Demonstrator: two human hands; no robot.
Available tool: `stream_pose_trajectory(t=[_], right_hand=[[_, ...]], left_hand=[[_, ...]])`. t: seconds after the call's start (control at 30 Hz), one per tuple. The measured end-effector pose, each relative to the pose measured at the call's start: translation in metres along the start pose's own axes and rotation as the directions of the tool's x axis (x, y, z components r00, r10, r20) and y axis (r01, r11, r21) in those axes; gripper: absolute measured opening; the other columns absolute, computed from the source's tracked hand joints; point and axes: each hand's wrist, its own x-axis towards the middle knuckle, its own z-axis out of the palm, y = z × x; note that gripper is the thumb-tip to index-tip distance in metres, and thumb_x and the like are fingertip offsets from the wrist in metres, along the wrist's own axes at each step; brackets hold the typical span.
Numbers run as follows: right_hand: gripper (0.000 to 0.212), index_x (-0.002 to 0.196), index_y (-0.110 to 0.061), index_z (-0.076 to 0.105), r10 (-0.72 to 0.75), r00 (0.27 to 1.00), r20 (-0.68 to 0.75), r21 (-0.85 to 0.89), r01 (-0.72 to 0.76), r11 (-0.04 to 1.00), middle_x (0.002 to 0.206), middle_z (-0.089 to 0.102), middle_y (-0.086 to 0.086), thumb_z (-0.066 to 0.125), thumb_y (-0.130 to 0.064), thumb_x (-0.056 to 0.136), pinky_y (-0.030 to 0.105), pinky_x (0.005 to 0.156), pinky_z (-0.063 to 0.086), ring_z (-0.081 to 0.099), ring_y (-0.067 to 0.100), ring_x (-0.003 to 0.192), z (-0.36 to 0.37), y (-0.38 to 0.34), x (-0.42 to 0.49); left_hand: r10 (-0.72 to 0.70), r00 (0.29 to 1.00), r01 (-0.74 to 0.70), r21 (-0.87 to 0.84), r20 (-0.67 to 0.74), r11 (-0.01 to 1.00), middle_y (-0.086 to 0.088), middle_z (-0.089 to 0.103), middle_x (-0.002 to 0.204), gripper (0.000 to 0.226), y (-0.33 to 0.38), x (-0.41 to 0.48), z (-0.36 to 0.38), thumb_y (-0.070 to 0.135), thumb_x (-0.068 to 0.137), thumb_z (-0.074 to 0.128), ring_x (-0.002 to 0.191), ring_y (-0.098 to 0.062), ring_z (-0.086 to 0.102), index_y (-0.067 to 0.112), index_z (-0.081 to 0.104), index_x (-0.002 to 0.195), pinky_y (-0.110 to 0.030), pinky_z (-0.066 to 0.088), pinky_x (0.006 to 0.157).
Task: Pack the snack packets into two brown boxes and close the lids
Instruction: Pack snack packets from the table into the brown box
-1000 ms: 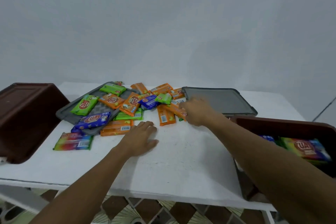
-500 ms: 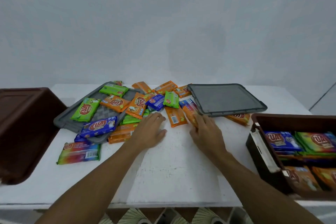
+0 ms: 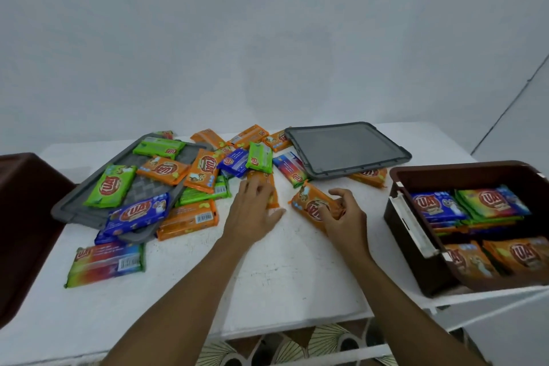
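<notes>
Change: right hand [image 3: 344, 217], flat on the pile [image 3: 205, 169] half a second ago, now curls its fingers [image 3: 338, 192] round an orange packet [image 3: 309, 202] on the bench [image 3: 282, 276] | left hand [image 3: 252, 211] flat, fingers straight, on a second packet [image 3: 271, 196] | next: brown box [image 3: 463, 168] (part-filled) at right | packet's long axis: far-left to near-right, logo up
</notes>
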Motion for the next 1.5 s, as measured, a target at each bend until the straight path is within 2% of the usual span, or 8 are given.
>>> stream_pose_trajectory(t=[0.27, 0.53, 0.67, 0.8, 0.93, 1.03, 1.27, 1.5], right_hand=[[0.030, 0.106, -0.034, 0.059, -0.063, 0.998, -0.025, -0.026, 0.062, 0.998, 0.100, 0.063, -0.014, 0.074, -0.023, 0.083, 0.010, 0.064, 0.052, 0.062, -0.005, 0.078, -0.001, 0.002, -0.001], [0.054, 0.126, -0.025, 0.060, 0.058, 0.994, 0.090, -0.181, -0.041, 0.983, 0.118, 0.068, -0.003, 0.078, -0.038, 0.077, 0.022, 0.075, 0.056, 0.061, 0.004, 0.087, -0.003, -0.006, 0.007], [0.046, 0.109, -0.027, 0.061, 0.353, 0.871, 0.343, -0.438, -0.184, 0.880, 0.092, 0.066, -0.009, 0.081, -0.046, 0.072, 0.026, 0.070, 0.056, 0.066, 0.006, 0.075, -0.011, -0.040, 0.027], [0.040, 0.111, -0.022, 0.056, 0.397, 0.838, 0.375, -0.422, -0.227, 0.878, 0.108, 0.066, -0.001, 0.076, -0.037, 0.079, 0.030, 0.077, 0.057, 0.067, 0.011, 0.081, -0.007, -0.046, 0.031], [0.058, 0.126, -0.030, 0.042, 0.381, 0.842, 0.381, -0.169, -0.342, 0.924, 0.114, 0.058, 0.001, 0.077, -0.026, 0.080, 0.026, 0.064, 0.054, 0.064, 0.016, 0.089, -0.013, -0.047, 0.030], [0.068, 0.130, -0.038, 0.043, 0.319, 0.849, 0.422, 0.056, -0.375, 0.925, 0.117, 0.056, 0.004, 0.076, -0.010, 0.078, 0.033, 0.068, 0.058, 0.063, 0.021, 0.096, -0.017, -0.048, 0.029], [0.035, 0.097, -0.027, 0.051, 0.178, 0.948, 0.262, -0.204, -0.126, 0.971, 0.099, 0.061, -0.003, 0.080, -0.021, 0.077, 0.031, 0.071, 0.058, 0.064, 0.015, 0.089, -0.015, -0.061, 0.033], [0.037, 0.112, -0.030, 0.061, 0.189, 0.761, 0.620, -0.677, 0.398, 0.618, 0.111, 0.061, -0.002, 0.077, -0.027, 0.078, 0.021, 0.059, 0.050, 0.060, 0.015, 0.079, -0.024, -0.088, 0.042]], left_hand=[[-0.241, 0.928, 0.109, -0.411, -0.283, 0.905, -0.004, 0.053, 0.118, 0.032, 0.000, -0.013, -0.015, 0.022, 0.097, 0.038, 0.092, -0.004, 0.052, 0.012, 0.050, 0.125, -0.010, 0.041, 0.068], [-0.512, 0.858, 0.360, -0.754, 0.036, 0.549, 0.000, 0.064, 0.104, 0.023, -0.015, -0.011, -0.025, 0.015, 0.102, 0.040, 0.080, -0.005, 0.067, 0.020, 0.062, 0.096, -0.025, 0.056, 0.055], [-0.471, 0.866, 0.456, -0.655, 0.168, 0.603, 0.003, 0.061, 0.110, 0.021, -0.013, -0.009, -0.029, 0.030, 0.089, 0.069, 0.090, -0.009, 0.065, 0.028, 0.065, 0.110, -0.020, 0.055, 0.059], [-0.387, 0.853, 0.508, -0.389, 0.349, 0.769, 0.006, 0.062, 0.103, 0.026, -0.011, 0.008, -0.050, 0.029, 0.082, 0.076, 0.080, -0.009, 0.066, 0.027, 0.065, 0.105, -0.024, 0.057, 0.059], [-0.333, 0.790, 0.524, -0.283, 0.515, 0.804, -0.001, 0.070, 0.093, 0.020, -0.015, 0.017, -0.069, 0.027, 0.082, 0.075, 0.075, -0.013, 0.071, 0.016, 0.061, 0.092, -0.036, 0.061, 0.069], [-0.386, 0.747, 0.635, -0.409, 0.542, 0.656, -0.005, 0.068, 0.100, 0.026, -0.016, 0.013, -0.073, 0.020, 0.085, 0.073, 0.078, -0.021, 0.073, 0.014, 0.053, 0.101, -0.036, 0.060, 0.066], [-0.459, 0.767, 0.605, -0.743, 0.448, 0.285, -0.008, 0.067, 0.109, 0.041, -0.013, 0.002, -0.072, 0.003, 0.081, 0.074, 0.097, -0.026, 0.068, 0.022, 0.054, 0.112, -0.047, 0.058, 0.082], [-0.386, 0.827, 0.558, -0.505, 0.410, 0.658, 0.001, 0.061, 0.105, 0.040, -0.018, -0.004, -0.096, 0.012, 0.079, 0.078, 0.090, -0.017, 0.069, 0.028, 0.055, 0.108, -0.034, 0.060, 0.068]])
